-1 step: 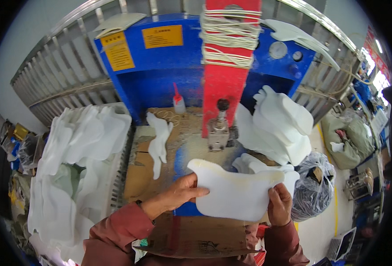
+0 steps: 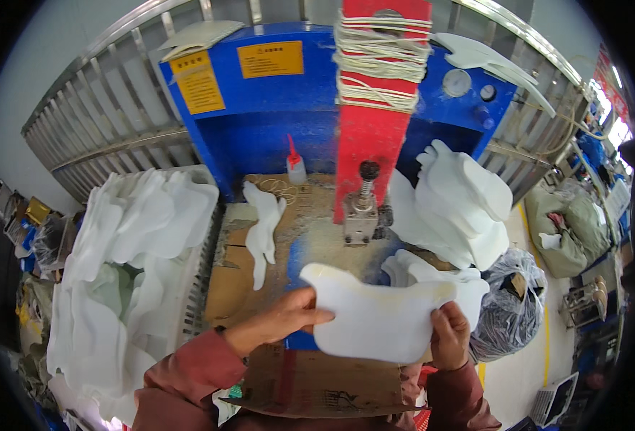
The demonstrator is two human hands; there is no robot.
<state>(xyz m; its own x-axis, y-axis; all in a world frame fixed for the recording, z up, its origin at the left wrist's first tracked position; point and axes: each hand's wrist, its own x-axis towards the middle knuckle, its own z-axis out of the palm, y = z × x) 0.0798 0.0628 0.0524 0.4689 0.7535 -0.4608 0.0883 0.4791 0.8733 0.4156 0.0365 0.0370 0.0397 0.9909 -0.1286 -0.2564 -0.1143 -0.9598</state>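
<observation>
Between my hands is a flat, curved-edged white sheet piece (image 2: 375, 316), held level above the near edge of the worktop. My left hand (image 2: 296, 314) pinches its left edge, thumb on top. At the right end, my right hand (image 2: 450, 329) grips the edge between thumb and fingers. A yellowish band runs along the piece's far edge. Just beyond it stands the metal head (image 2: 360, 219) of a red machine arm (image 2: 372, 136), apart from the piece. Several similar white pieces (image 2: 411, 267) lie partly hidden behind it on the right.
A white slatted crate (image 2: 197, 280) at left holds many white pieces. More are stacked (image 2: 465, 194) at back right. Narrow white offcuts (image 2: 260, 230) and a red-tipped bottle (image 2: 295, 167) rest on the worktop. A filled plastic bag (image 2: 508, 309) stands at right; brown cardboard (image 2: 317, 381) lies before me.
The view has shifted slightly, and the white sheet piece with both hands sits a little farther left relative to the machine. My grip looks the same.
</observation>
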